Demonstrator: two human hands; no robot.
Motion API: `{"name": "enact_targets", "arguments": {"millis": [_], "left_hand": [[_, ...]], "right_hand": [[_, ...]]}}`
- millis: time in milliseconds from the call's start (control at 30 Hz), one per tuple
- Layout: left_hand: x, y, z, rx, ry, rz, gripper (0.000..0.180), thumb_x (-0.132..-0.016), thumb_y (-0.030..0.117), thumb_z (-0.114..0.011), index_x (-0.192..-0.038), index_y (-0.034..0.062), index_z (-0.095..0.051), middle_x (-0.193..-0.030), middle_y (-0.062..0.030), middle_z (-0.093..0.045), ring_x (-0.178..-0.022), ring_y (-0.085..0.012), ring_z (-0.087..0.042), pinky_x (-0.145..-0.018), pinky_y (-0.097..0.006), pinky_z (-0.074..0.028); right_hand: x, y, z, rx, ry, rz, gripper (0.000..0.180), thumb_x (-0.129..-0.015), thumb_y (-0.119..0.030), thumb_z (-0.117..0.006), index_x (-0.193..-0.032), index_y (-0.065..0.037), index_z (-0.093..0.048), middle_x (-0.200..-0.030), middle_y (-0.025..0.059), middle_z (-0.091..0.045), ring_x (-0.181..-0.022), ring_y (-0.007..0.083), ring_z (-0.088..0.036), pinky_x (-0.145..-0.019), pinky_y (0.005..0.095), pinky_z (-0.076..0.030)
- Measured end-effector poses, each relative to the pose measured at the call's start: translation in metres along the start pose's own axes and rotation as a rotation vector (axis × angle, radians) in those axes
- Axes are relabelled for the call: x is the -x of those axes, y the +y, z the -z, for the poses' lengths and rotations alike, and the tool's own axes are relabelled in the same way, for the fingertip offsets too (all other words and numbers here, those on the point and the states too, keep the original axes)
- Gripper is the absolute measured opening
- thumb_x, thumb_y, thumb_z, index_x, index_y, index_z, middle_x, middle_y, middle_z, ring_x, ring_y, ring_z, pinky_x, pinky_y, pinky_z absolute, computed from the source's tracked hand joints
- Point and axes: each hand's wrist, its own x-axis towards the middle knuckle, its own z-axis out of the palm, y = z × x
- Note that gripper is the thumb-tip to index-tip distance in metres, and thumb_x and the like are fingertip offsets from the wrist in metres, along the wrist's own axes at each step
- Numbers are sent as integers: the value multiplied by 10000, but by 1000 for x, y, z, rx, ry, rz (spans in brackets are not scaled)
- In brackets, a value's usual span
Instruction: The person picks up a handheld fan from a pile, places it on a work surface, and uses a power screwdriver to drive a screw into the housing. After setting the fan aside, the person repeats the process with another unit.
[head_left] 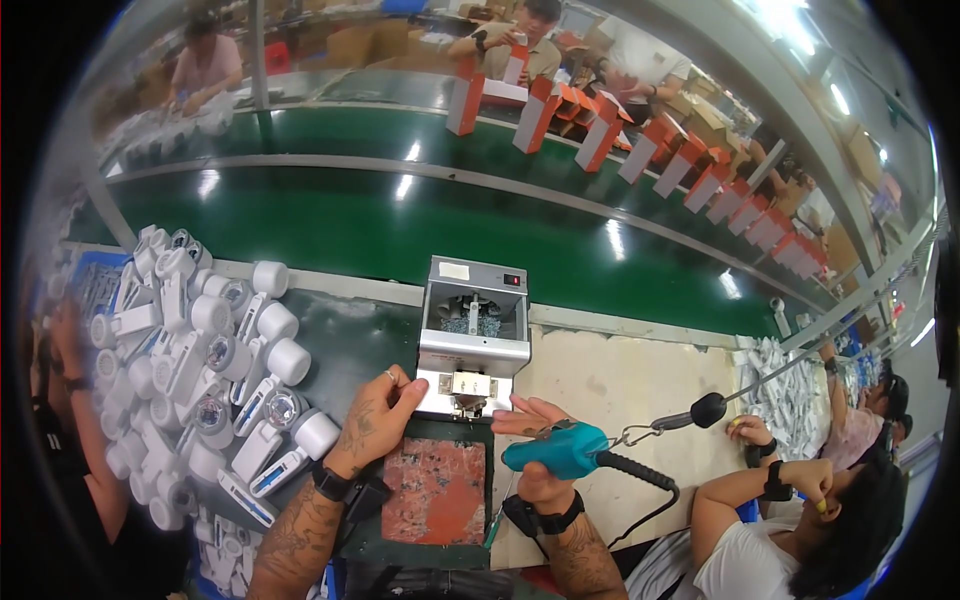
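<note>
In front of me stands a grey screw feeder, its open bin holding many small screws and a metal pickup block at its front. My left hand is beside the feeder's front left corner, thumb near its edge. The fingers of that hand are curled; what they hold, if anything, is hidden. My right hand holds a teal electric screwdriver against the palm and thumb, with several fingers stretched toward the feeder's front right. The screwdriver hangs from a metal hook and trails a black coiled cord.
White handheld devices with round heads are heaped at left. A worn red mat lies before the feeder, cardboard to its right. White parts and a co-worker are at right. Beyond runs a green conveyor carrying orange-white boxes.
</note>
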Motion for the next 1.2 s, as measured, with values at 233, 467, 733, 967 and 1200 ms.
{"name": "enact_targets", "arguments": {"millis": [233,467,733,967,1200], "left_hand": [[1,8,0,32,25,1,340,-990,263,-613,-794,6,-508,-653,-21,-452,-621,-90,-397,-570,-287,-371],[-1,-1,0,-1,1,1,330,-1006,279,-588,-804,27,-520,-677,4,-513,-624,-71,-494,-577,-250,-415],[0,2,-1,9,0,14,321,-1009,270,-589,-808,28,-524,-680,11,-513,-623,-63,-482,-577,-242,-417],[-4,3,-9,21,29,16,333,-987,259,-610,-780,14,-521,-615,-12,-500,-598,-82,-452,-559,-279,-380],[-2,-1,-3,31,43,3,333,-986,258,-610,-779,11,-524,-609,-19,-511,-589,-85,-458,-554,-280,-382]], "right_hand": [[-1,-11,-1,115,49,-33,874,-890,-671,-583,-1352,58,-447,-1112,165,-706,-1129,296,-659,-1050,448,-441],[-12,-3,8,303,-116,152,856,-921,-672,-515,-1329,80,-471,-1166,191,-678,-1203,331,-627,-1228,523,-134],[-2,-16,-9,-157,83,-67,804,-893,-596,-631,-1315,80,-522,-1206,226,-672,-1114,293,-680,-1114,571,-362],[7,3,8,-94,-34,-81,847,-883,-684,-569,-1267,67,-503,-1219,254,-645,-1034,344,-707,-1178,571,-268],[12,11,1,-185,-60,-64,859,-865,-639,-637,-1313,78,-483,-1189,228,-638,-1105,351,-675,-1124,525,-384]]}}
